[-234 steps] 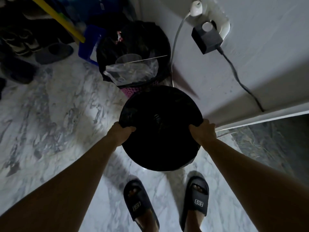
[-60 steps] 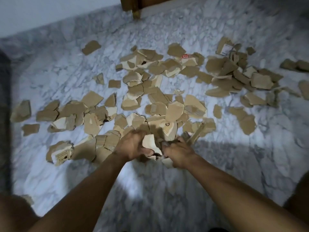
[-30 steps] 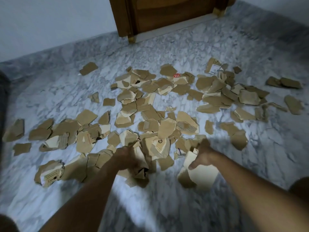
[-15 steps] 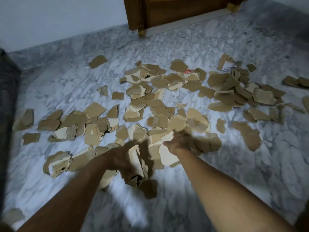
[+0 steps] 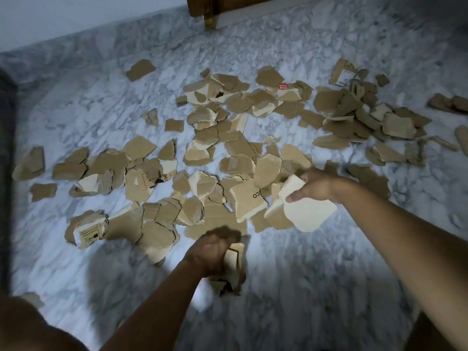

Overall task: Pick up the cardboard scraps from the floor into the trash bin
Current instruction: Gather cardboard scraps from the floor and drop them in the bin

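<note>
We count two hands and several dozen torn brown cardboard scraps (image 5: 228, 153), too many and too overlapped for an exact tally, strewn across the white-and-grey marble floor (image 5: 316, 287). The left hand (image 5: 214, 252) is curled tight round a small bundle of scraps (image 5: 234, 271) near us. The right hand (image 5: 317, 187) pinches one large pale scrap (image 5: 311, 215) at the pile's near edge. One pale wall (image 5: 76, 13) and one brown wooden door frame (image 5: 210, 11) bound the far side. A dark blurred edge (image 5: 5, 148) runs down the left.

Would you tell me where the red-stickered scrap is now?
In the head view, the red-stickered scrap lies on the floor at the far edge of the scraps, right of centre, well beyond the right hand.
</note>
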Demonstrator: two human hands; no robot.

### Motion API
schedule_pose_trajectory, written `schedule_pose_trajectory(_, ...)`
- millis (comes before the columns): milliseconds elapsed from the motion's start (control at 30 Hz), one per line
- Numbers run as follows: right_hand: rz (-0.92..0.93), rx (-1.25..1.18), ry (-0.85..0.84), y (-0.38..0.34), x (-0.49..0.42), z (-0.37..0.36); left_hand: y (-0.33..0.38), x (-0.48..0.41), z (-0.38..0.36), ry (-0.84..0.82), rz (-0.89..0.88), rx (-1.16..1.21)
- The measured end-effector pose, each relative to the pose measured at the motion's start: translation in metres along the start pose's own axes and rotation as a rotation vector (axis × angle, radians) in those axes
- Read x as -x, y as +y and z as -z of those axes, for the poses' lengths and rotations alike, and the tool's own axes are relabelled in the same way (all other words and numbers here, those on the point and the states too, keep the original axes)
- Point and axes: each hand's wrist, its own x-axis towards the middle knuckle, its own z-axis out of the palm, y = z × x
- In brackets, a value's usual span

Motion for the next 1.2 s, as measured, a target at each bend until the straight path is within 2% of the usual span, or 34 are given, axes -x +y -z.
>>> schedule_pose_trajectory(67,-0.041,0.164,-0.080,0.005,0.004,-0.004,0.002,0.000,0.001,-0.003,0.043,0.024)
schedule_pose_trajectory(200,-0.090,0.564,-0.085,-0.004,-0.004,-0.044,0.003,0.000,0.023,-0.170,0.184,0.129)
schedule_pose_trajectory(300,-0.014,0.448,0.001,-0.015,-0.012,-0.093,-0.013,0.005,0.047,-0.254,0.270,0.171)
schedule_pose_trajectory(400,-0.051,0.304,0.172,-0.017,-0.008,-0.137,-0.029,0.012,0.081,-0.247,0.315,0.143)
schedule_pose_trajectory(467,-0.082,0.281,0.190,-0.014,-0.008,-0.149,-0.037,0.006,0.097,-0.218,0.312,0.232)
schedule_pose_trajectory(533,-0.067,0.266,0.093,-0.011,-0.006,-0.142,-0.037,-0.012,0.111,-0.182,0.293,0.314)
schedule_pose_trajectory(633,-0.014,0.347,-0.131,0.000,0.001,-0.108,-0.015,-0.056,0.124,-0.126,0.238,0.302)
schedule_pose_trajectory(733,-0.079,0.540,-0.255,0.018,0.012,-0.064,0.016,-0.100,0.116,-0.069,0.168,0.134)
schedule_pose_trajectory(800,-0.128,0.554,-0.262,0.033,0.015,-0.036,0.029,-0.119,0.097,-0.004,0.176,-0.023)
schedule_pose_trajectory(933,-0.109,0.482,-0.161,0.048,0.015,0.004,0.029,-0.126,0.063,0.080,0.315,-0.085)
schedule_pose_trajectory(1000,-0.063,0.430,-0.081,0.049,0.001,0.013,0.029,-0.121,0.064,0.114,0.324,-0.112)
schedule_pose_trajectory(1100,0.004,0.543,0.016,0.047,-0.024,0.003,0.025,-0.114,0.072,0.196,0.211,-0.096)
schedule_pose_trajectory(1167,0.069,0.674,0.065,0.046,-0.031,-0.011,0.021,-0.106,0.075,0.213,0.132,0.073)
schedule_pose_trajectory(1200,0.113,0.741,0.105,0.047,-0.033,-0.017,0.019,-0.102,0.078,0.159,0.117,0.171)
